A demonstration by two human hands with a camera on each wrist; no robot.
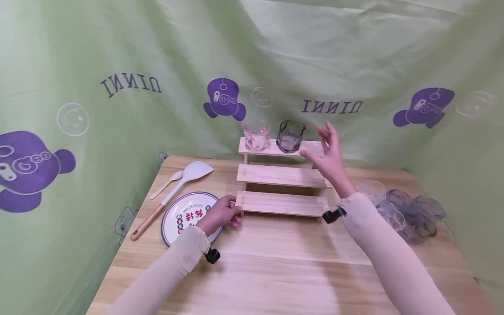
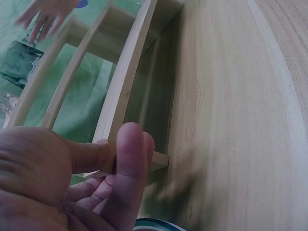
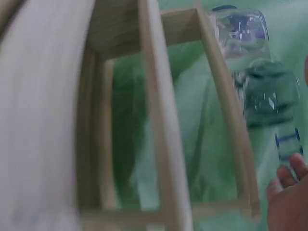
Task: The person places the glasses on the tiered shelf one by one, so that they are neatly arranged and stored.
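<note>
A three-step wooden rack (image 1: 281, 175) stands at the back of the table. On its top step are a clear glass (image 1: 256, 136) and, to its right, a dark grey glass (image 1: 290, 137). My left hand (image 1: 222, 213) pinches the left end of the lowest step between thumb and fingers, as the left wrist view shows up close. Just right of the dark glass, my right hand (image 1: 330, 156) is raised with fingers apart and holds nothing. In the right wrist view its fingers (image 3: 288, 175) show near the top step's end, apart from the dark glass (image 3: 269, 96).
Several clear and grey glasses (image 1: 409, 214) cluster at the table's right. Left of the rack lie a round plate (image 1: 173, 218) with printed writing, a white spatula (image 1: 194, 170) with a wooden handle, and a small spoon (image 1: 169, 181). A green curtain (image 1: 299, 52) hangs behind.
</note>
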